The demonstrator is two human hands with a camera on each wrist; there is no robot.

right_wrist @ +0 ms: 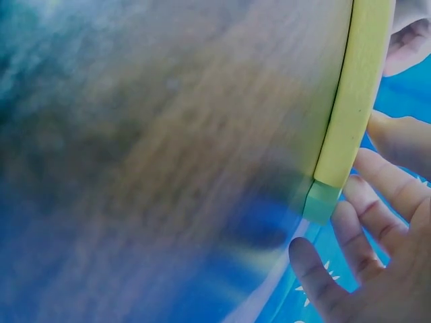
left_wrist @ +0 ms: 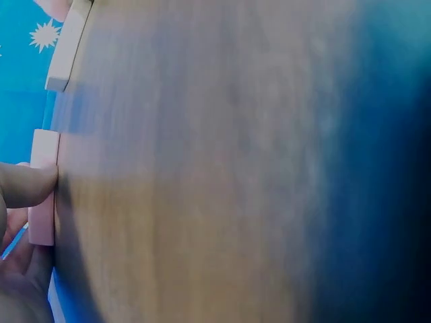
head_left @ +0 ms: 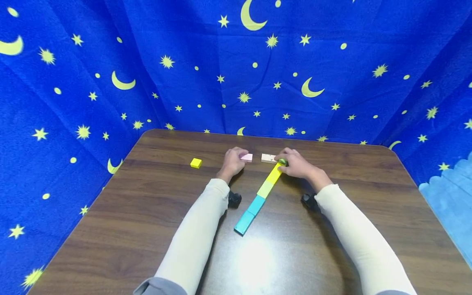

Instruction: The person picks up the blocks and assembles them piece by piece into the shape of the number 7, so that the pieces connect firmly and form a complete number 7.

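My left hand (head_left: 233, 162) pinches a pink block (head_left: 248, 157) near the back of the table; the left wrist view shows the thumb across the pink block's face. My right hand (head_left: 296, 164) is at the far end of a slanting row of blocks, thumb and fingers about a green block (head_left: 282, 161). A yellow block (head_left: 274, 173) adjoins it, followed by a pale yellow-green block (head_left: 265, 189) and two teal blocks (head_left: 245, 222) towards me. A white block (head_left: 268, 158) lies just left of my right fingers, which partly cover its end.
A lone yellow block (head_left: 196, 163) lies to the left on the brown wooden table (head_left: 166, 205). Behind the table hangs a blue curtain (head_left: 206, 82) with moons and stars. Black wrist cameras (head_left: 234, 199) sit under both forearms.
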